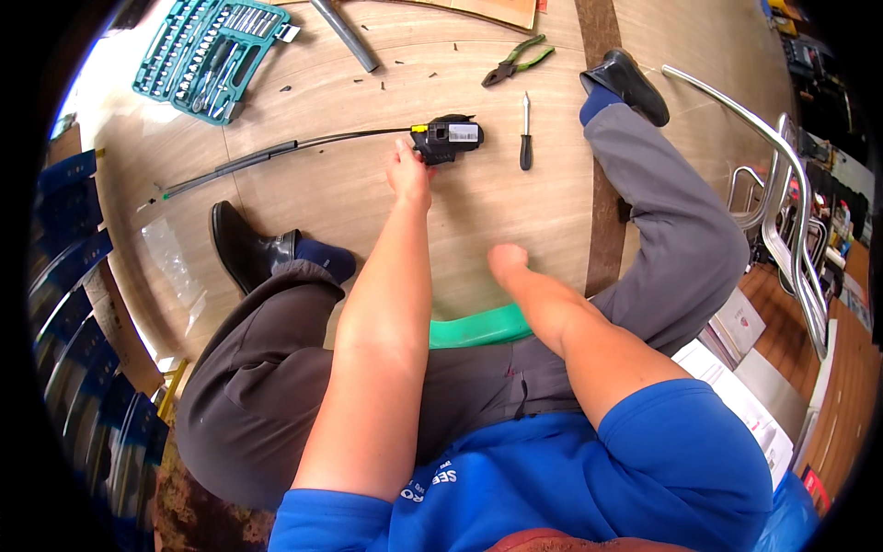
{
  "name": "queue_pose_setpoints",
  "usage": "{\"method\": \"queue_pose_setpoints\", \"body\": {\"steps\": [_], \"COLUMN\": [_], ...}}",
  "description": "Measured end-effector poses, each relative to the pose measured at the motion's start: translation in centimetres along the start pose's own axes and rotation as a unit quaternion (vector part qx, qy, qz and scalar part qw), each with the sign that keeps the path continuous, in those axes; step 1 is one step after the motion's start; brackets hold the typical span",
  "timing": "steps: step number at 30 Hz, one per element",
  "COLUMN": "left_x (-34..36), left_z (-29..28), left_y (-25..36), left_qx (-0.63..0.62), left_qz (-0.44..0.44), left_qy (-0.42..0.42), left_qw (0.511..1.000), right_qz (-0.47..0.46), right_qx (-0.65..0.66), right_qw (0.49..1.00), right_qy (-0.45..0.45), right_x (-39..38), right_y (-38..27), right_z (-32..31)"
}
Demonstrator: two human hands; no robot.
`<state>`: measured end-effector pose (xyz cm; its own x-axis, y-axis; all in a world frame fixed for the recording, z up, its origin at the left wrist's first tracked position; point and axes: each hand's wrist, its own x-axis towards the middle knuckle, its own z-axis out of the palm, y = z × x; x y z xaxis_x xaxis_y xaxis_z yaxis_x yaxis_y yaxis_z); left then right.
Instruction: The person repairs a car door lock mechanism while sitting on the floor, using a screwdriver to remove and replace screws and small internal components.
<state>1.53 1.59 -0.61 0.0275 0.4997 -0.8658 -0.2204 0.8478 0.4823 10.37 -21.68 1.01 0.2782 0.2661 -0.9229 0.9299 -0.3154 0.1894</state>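
One black unit (pixel 460 135), cables (pixel 269 154) attached at its left end, is held there over the floor (pixel 478 207) by the left hand (pixel 410 175); the right hand (pixel 509 263) is bunched, contents indeterminable. Work appears unfinished: small parts (pixel 286 88) lie loose, pliers (pixel 505 71) and screwdriver (pixel 526 152) unheld; remaining steps unclear

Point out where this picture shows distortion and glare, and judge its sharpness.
Head view: brown floor strip bows slightly, corners black, from the fisheye lens; glare whitens the area left of the teal tool case; clear plastic glints; the black device is fairly crisp, its label too small to read.
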Motion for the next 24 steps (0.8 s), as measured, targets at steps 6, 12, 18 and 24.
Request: {"method": "queue_pose_setpoints", "body": {"steps": [6,12,18,24], "left_x": [0.5,0.2,4.5,-5.7], "left_z": [0.0,0.4,-5.5,-0.6], "left_y": [-0.2,0.2,5.5,13.2], "left_qx": [0.024,0.039,0.143,-0.004], "left_qz": [-0.006,-0.008,0.192,0.228], "left_qy": [0.004,0.012,0.06,-0.021], "left_qw": [1.0,0.999,0.969,0.973], "right_qz": [-0.005,-0.076,-0.218,0.069], "right_qx": [-0.015,-0.042,0.035,0.778], "right_qw": [1.0,0.996,0.975,0.614], "right_qy": [-0.003,0.023,-0.016,0.119], "right_x": [0.1,1.8,6.7,7.4], "right_y": [-0.4,1.7,1.4,4.8], "right_z": [-0.4,-0.5,-8.6,-11.0]}}
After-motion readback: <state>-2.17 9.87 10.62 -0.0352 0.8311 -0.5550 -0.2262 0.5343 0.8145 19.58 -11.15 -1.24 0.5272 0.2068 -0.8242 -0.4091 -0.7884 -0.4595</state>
